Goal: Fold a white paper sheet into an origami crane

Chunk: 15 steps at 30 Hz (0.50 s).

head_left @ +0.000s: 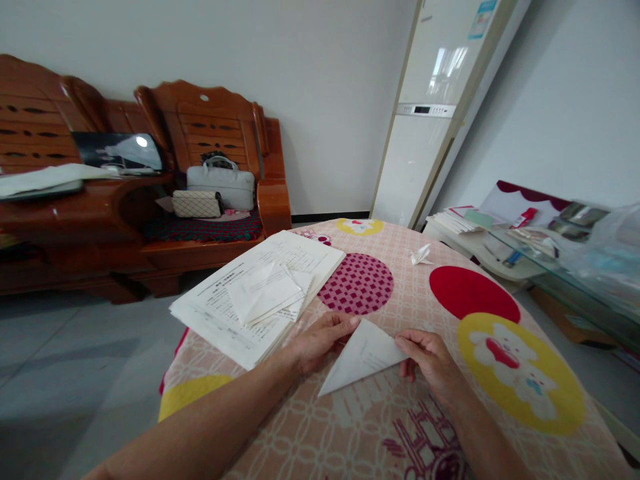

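Note:
A sheet of white paper folded into a triangle [364,360] is held just over the patterned tablecloth, its long edge toward me. My left hand [325,339] pinches its upper left side between thumb and fingers. At the right corner, my right hand [425,353] grips the paper with the thumb on top and fingers beneath. Faint print shows through the folded layers. Left of my hands lies a stack of printed sheets [225,327], with several folded paper pieces [265,293] on top. A small folded paper crane [421,255] sits farther back on the table.
The round table's cloth [400,293] has red, yellow and checked circles. At right, a glass-topped stand [560,267] holds papers, a metal bowl and a plastic bag. Behind are a wooden sofa [210,127] with bags [225,187] and a tall white air conditioner [425,133].

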{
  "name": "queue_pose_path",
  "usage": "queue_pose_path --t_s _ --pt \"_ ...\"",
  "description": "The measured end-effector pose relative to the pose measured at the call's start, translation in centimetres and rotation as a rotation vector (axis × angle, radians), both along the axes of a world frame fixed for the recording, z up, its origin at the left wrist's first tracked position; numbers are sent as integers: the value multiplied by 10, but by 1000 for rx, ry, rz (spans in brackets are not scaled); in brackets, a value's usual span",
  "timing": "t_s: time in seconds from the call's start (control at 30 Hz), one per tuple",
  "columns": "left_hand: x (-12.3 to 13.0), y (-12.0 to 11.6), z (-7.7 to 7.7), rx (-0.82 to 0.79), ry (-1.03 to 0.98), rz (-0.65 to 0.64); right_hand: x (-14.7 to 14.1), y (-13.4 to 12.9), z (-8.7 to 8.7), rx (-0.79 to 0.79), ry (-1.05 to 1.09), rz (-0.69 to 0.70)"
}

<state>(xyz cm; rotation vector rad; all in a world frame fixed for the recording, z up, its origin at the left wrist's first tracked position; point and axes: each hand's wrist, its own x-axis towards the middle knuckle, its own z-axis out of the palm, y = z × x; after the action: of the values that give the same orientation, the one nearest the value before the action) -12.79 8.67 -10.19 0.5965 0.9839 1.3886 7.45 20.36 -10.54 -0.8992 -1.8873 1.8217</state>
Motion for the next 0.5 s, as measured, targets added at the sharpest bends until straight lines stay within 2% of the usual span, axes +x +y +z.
queue_pose_path --t_s 0.5 --pt "2 0 -1 7 -77 -84 -1 -1 -2 -18 46 9"
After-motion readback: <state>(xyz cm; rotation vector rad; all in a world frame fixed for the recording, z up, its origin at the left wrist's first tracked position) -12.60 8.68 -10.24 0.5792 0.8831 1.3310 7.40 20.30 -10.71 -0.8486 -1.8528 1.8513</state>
